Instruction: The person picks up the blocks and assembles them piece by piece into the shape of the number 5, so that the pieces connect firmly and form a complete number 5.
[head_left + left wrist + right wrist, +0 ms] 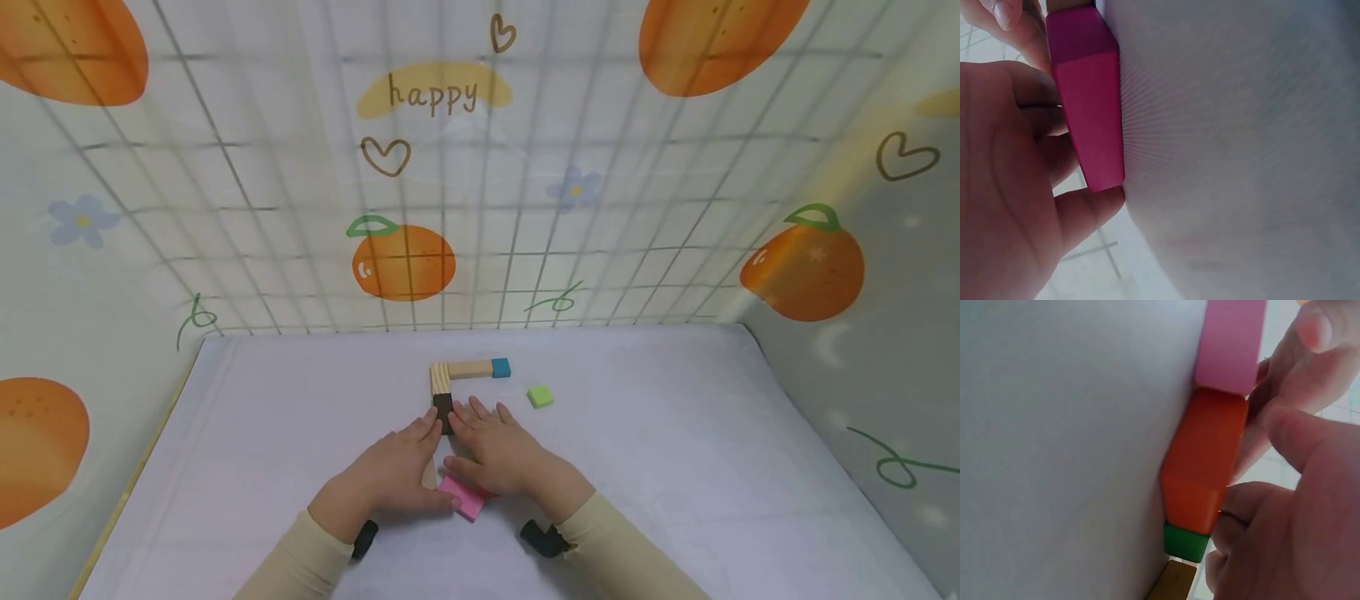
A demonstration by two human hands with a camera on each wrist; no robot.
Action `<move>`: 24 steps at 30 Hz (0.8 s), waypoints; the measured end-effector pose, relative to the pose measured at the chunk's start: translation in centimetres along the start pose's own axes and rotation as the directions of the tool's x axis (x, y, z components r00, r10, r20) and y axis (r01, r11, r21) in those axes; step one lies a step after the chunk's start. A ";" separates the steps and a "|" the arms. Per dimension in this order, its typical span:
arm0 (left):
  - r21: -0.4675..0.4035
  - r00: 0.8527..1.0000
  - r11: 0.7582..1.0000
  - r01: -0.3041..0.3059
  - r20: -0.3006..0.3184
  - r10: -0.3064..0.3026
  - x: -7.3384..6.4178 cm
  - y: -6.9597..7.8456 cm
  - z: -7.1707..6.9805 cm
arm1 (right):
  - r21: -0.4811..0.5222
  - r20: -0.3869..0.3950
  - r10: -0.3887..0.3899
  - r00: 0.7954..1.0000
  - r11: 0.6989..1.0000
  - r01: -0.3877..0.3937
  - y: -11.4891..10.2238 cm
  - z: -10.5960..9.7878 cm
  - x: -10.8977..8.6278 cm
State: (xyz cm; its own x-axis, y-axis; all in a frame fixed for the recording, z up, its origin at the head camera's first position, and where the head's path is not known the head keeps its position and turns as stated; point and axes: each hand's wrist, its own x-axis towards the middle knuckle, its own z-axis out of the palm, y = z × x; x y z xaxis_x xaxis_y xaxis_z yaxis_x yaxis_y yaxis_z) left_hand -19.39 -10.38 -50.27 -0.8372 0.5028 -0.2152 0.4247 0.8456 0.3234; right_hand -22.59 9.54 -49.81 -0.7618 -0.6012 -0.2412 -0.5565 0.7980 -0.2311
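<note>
On the white tabletop my left hand [397, 471] rests with fingers stretched along the left side of a black block [444, 407]. Across from it, the fingertips of my right hand [495, 450] lie at the block's right side. A pink block [463, 497] lies beneath both hands, close to the left thumb; the left wrist view has that thumb at the block's end. Beside the right hand, its wrist view shows an orange block [1204, 444], a green block [1185, 542] and a tan block [1174, 581], mostly hidden from the head view.
Beyond the black block stands a striped wooden block [440, 377]. From its far end a plain wooden block [470, 369] runs right to a blue block [501, 367]. A light green block [540, 396] lies apart at the right. Printed fabric [637, 275] encloses the table.
</note>
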 end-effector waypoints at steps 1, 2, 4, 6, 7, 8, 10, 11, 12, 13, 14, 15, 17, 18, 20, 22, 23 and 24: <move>0.001 1.000 1.000 -0.001 0.000 0.001 0.0 0.0 0.0 | -0.002 -0.001 0.000 1.000 1.000 0.000 0.0 0.0 0.0; 0.002 1.000 1.000 -0.001 -0.002 0.001 0.1 0.0 0.1 | -0.001 -0.001 0.001 1.000 1.000 -0.001 0.0 0.0 0.0; 0.004 1.000 1.000 -0.003 -0.004 0.003 0.1 -0.1 0.2 | -0.001 -0.002 0.002 1.000 1.000 -0.002 0.1 0.0 0.0; 0.014 1.000 1.000 -0.005 -0.007 0.005 0.2 -0.1 0.2 | 0.001 -0.006 0.005 1.000 1.000 -0.005 0.1 0.1 0.1; 0.018 1.000 1.000 -0.006 -0.008 0.006 0.2 -0.1 0.2 | 0.001 -0.006 0.007 1.000 1.000 -0.007 0.1 0.2 0.1; 0.023 1.000 1.000 -0.007 -0.009 0.008 0.2 -0.2 0.2 | 0.003 -0.006 0.009 1.000 1.000 -0.009 0.2 0.2 0.1; 0.023 1.000 1.000 -0.006 -0.007 0.007 0.1 -0.1 0.0 | 0.004 -0.009 0.010 1.000 1.000 -0.010 0.2 0.3 0.1; 0.023 1.000 1.000 -0.004 -0.005 0.004 0.1 -0.1 -0.1 | 0.004 -0.009 0.010 1.000 1.000 -0.010 0.2 0.3 0.1; 0.020 1.000 1.000 -0.001 -0.001 0.001 0.0 0.0 -0.2 | 0.004 -0.010 0.010 1.000 1.000 -0.010 0.2 0.3 0.1; 0.017 1.000 1.000 0.000 0.002 0.000 0.0 0.0 -0.2 | 0.004 -0.011 0.009 1.000 1.000 -0.009 0.2 0.4 0.1; 0.015 1.000 1.000 0.001 0.003 -0.001 -0.1 0.1 -0.3 | 0.005 -0.014 0.007 1.000 1.000 -0.007 0.3 0.4 0.2; 0.012 1.000 1.000 0.002 0.004 -0.002 -0.1 0.1 -0.4 | 0.005 -0.016 0.006 1.000 1.000 -0.006 0.3 0.4 0.2; 0.013 1.000 1.000 0.000 0.002 0.000 -0.2 0.2 -0.4 | 0.007 -0.020 0.006 1.000 1.000 -0.005 0.3 0.4 0.2; 0.013 1.000 1.000 -0.003 -0.001 0.003 -0.2 0.2 -0.4 | 0.008 -0.022 0.006 1.000 1.000 -0.005 0.3 0.4 0.2; 0.013 1.000 1.000 -0.007 -0.007 0.007 -0.2 0.2 -0.5 | 0.011 -0.024 0.005 1.000 1.000 -0.005 0.2 0.3 0.2; 0.013 1.000 1.000 -0.009 -0.009 0.009 -0.2 0.2 -0.5 | 0.014 -0.023 0.006 1.000 1.000 -0.006 0.2 0.2 0.1; 0.012 1.000 1.000 -0.009 -0.010 0.009 -0.2 0.2 -0.5 | 0.017 -0.022 0.005 1.000 1.000 -0.005 0.2 0.2 0.1; 0.011 1.000 1.000 -0.009 -0.010 0.009 -0.2 0.2 -0.5 | 0.018 -0.020 0.006 1.000 1.000 -0.005 0.2 0.2 0.1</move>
State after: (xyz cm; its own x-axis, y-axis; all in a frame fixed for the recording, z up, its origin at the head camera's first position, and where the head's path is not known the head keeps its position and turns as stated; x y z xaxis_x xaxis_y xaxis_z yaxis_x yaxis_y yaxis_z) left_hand -19.29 -10.39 -49.71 -0.8367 0.5085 -0.2033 0.4358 0.8431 0.3152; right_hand -22.72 9.62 -50.08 -0.7714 -0.5958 -0.2234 -0.5466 0.8002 -0.2468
